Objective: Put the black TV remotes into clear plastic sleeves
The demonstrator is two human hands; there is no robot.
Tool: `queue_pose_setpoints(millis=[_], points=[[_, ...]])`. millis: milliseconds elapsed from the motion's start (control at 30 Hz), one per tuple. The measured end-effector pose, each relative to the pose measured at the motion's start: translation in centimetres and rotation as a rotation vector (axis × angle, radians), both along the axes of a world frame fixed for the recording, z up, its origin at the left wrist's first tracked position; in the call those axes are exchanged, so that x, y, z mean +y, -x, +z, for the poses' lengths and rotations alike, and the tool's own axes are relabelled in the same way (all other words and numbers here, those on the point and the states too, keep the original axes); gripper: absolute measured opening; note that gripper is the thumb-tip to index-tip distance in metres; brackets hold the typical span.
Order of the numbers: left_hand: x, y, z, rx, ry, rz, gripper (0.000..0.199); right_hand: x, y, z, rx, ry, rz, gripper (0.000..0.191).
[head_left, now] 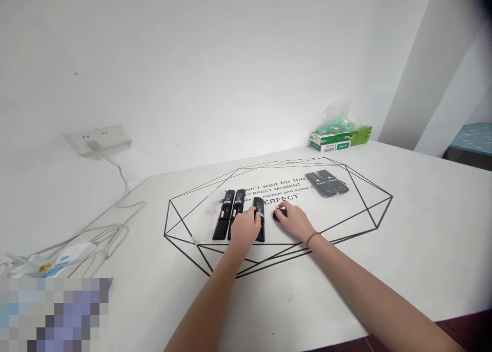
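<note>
My left hand [246, 225] is closed on a black remote control [259, 204] that lies back side up on the table, fingers over its middle. Left of it, two more black remotes [227, 198] lie side by side with their battery compartments uncovered; my left hand partly hides the nearer one. A short way to the right, my right hand [294, 219] pinches a small black battery cover [280, 215] close to the tabletop. Farther back on the right, two remotes [322, 184] rest with their buttons up.
The white table [415, 213] bears black lines and lettering. A clear plastic bag [205, 219] lies left of the remotes. Green-and-white boxes [330, 139] with a plastic bag on top stand at the back right. Cables [111, 229] run along the left from a wall socket [102, 139].
</note>
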State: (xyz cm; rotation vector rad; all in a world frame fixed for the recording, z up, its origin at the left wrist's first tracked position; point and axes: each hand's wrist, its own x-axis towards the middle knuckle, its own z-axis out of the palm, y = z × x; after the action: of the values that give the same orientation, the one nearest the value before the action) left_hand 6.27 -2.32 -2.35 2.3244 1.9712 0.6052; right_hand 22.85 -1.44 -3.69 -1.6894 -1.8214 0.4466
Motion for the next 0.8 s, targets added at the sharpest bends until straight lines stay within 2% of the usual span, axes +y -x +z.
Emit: queue_pose_setpoints(millis=[67,133,233,300,400,533,633,800], points=[[-0.3,0.2,0.6,0.103,-0.056,-0.008,0.034,0.2,-0.3,0.0,-0.077,0.027,-0.031,0.029],[-0.6,0.5,1.5,0.113,-0.064,-0.087,0.032,0.2,-0.5,0.0,-0.152,0.039,-0.068,0.032],[-1.1,1.4,3.1,0.045,0.119,-0.344,0.024,0.3,-0.9,0.2,-0.244,0.046,-0.140,0.034],[-1.3,1.9,3.8,0.037,0.270,-0.435,0.020,0.3,-1.1,0.3,-0.251,0.061,-0.164,0.033],[-1.2,2.4,3.8,0.062,0.366,-0.385,0.016,0.1,-1.3,0.4,-0.192,0.058,-0.125,0.033],[-0.2,2.6,2.8,0.106,0.232,-0.232,0.012,-0.3,-1.1,0.4,-0.103,-0.042,0.106,0.026],[0.5,2.7,2.0,0.154,0.137,-0.165,0.014,-0.8,-0.6,0.3,-0.072,-0.102,0.245,0.019],[1.1,2.7,1.4,0.245,0.099,-0.095,0.019,-1.5,0.4,0.3,-0.092,-0.139,0.390,0.028]])
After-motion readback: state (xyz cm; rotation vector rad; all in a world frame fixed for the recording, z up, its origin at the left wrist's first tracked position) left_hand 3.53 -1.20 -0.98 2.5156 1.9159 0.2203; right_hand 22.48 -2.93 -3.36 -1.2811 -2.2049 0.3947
